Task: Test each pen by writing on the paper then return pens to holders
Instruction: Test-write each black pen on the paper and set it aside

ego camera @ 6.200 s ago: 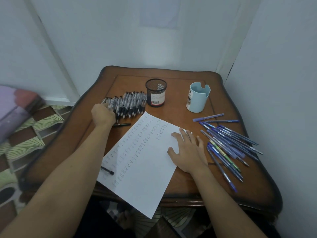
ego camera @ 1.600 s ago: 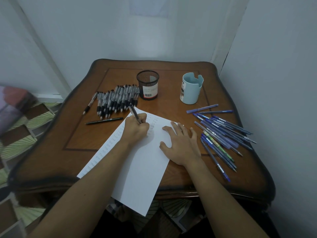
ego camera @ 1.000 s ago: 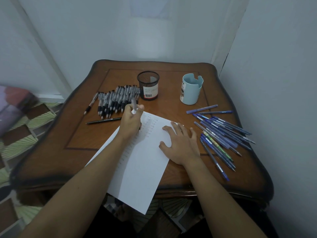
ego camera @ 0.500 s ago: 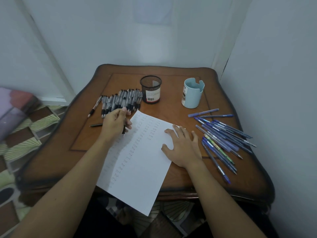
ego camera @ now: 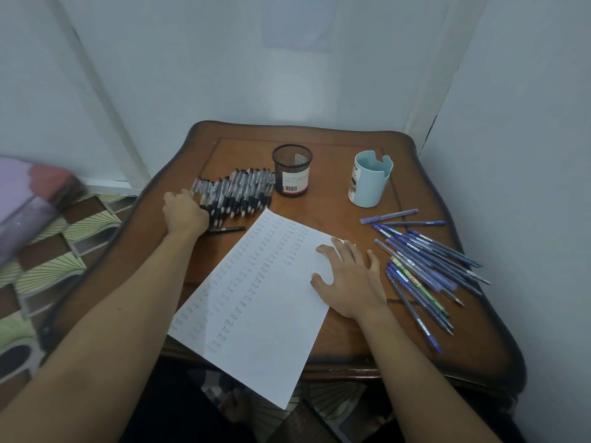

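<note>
**Paper in front, holders behind, pens either side**

On the brown wooden worktop [ego camera: 335, 215], the white sheet of paper [ego camera: 265, 308] lies front and centre, overhanging the near edge. Behind it stand the black mesh cup [ego camera: 292, 171] on the left and the pale blue plastic holder [ego camera: 369, 180] on the right. The row of clear black-gripped pens [ego camera: 240, 193] lies left of the cup. The heap of blue pens [ego camera: 425, 270] lies right of the paper.

2 bare forearms [ego camera: 105, 334], bare left hand [ego camera: 185, 215], bare right hand [ego camera: 349, 282]

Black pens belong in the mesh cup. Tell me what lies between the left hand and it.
Only the row of black pens lies between the left hand and the mesh cup; nothing covers the cup's mouth.
</note>
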{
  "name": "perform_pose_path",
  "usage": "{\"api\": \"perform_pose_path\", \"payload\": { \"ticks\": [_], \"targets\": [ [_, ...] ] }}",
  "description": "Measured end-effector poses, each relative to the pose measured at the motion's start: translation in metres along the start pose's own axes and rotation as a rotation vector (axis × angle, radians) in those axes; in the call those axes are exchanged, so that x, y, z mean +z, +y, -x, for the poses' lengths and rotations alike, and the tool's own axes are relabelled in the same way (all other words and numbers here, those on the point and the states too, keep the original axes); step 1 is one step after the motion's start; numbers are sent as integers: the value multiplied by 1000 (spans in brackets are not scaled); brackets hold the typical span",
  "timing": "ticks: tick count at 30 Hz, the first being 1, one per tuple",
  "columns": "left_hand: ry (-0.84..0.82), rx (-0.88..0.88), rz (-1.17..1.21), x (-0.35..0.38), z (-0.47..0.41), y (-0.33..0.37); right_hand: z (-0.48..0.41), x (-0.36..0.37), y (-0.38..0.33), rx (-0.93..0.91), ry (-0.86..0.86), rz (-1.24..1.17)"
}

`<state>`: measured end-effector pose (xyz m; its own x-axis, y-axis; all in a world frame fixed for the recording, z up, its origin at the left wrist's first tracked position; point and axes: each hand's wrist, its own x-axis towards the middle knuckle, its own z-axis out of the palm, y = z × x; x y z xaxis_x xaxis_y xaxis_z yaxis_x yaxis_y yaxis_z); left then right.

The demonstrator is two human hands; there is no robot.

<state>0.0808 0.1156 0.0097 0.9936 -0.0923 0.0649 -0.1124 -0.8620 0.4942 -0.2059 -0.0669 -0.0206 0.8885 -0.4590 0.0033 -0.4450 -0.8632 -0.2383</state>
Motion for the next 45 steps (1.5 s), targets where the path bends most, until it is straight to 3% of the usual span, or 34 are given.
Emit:
{"api": "perform_pose_path", "payload": {
  "ticks": [9,14,17,21,24,27,30,37,42,45],
  "targets": [
    [38,147,119,-2,8,-6,0,1,0,0,-2,-3],
    [85,427,184,-9,39,-10,-1,1,1,4,-2,-2],
    [45,517,57,-4,56,-12,-1,2,1,1,-1,2],
    [-8,507,-152,3,65,-20,-1,2,1,-3,3,5],
    [23,519,-169,6,67,-22,-2,2,1,-2,0,3],
    [125,611,-16,4,71,-21,-1,1,1,-6,-2,-1],
    [100,682,203,-5,86,-9,0,1,1,-10,0,-10],
    [116,915,373,0,107,10,-1,1,1,-6,-11,1],
    [-31,869,540,9,132,31,-1,1,1,-2,-21,5],
    [-172,688,692,14,138,44,-2,2,3,-20,-23,15]
  ]
}}
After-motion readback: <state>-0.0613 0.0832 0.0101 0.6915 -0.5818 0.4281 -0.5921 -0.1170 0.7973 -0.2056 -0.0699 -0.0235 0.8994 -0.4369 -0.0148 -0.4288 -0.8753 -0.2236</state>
